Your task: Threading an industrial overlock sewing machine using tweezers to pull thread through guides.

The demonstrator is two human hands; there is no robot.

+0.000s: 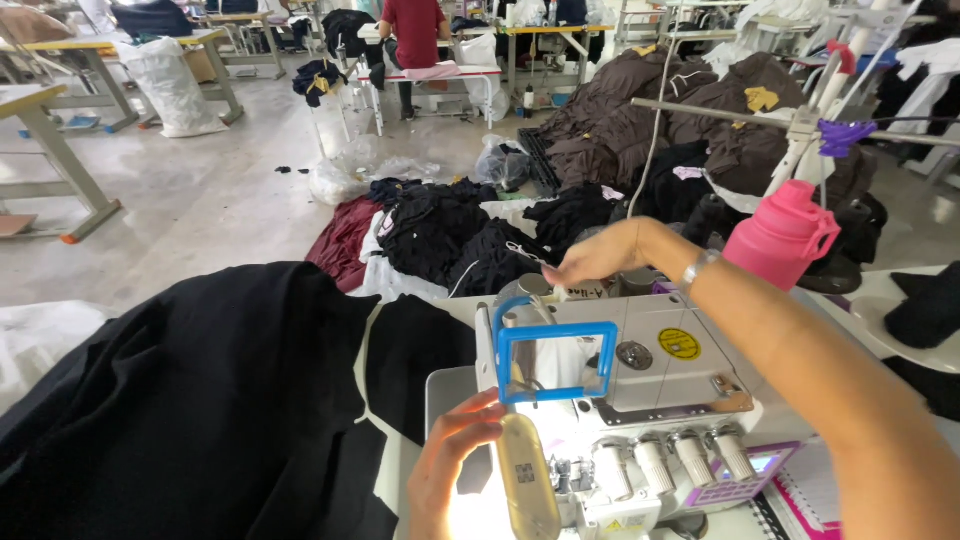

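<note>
A white overlock sewing machine (pixel 640 400) with a blue-framed guard (pixel 555 360) stands in front of me. My left hand (pixel 450 460) rests open at the machine's lit needle area, fingers touching the front of the machine. My right hand (pixel 600 255) reaches over the top of the machine, fingertips pinched on a thin thread (pixel 525 250) behind it. A watch (pixel 697 268) is on that wrist. Black fabric (pixel 200 410) lies heaped to the left of the machine.
A pink water bottle (pixel 782 235) stands right of the machine. Piles of dark garments (pixel 460 235) and brown garments (pixel 640 110) cover the floor beyond. A person in a red top (pixel 415 30) sits at a far table. Plastic bags (pixel 170 85) and work tables (pixel 45 120) stand at left.
</note>
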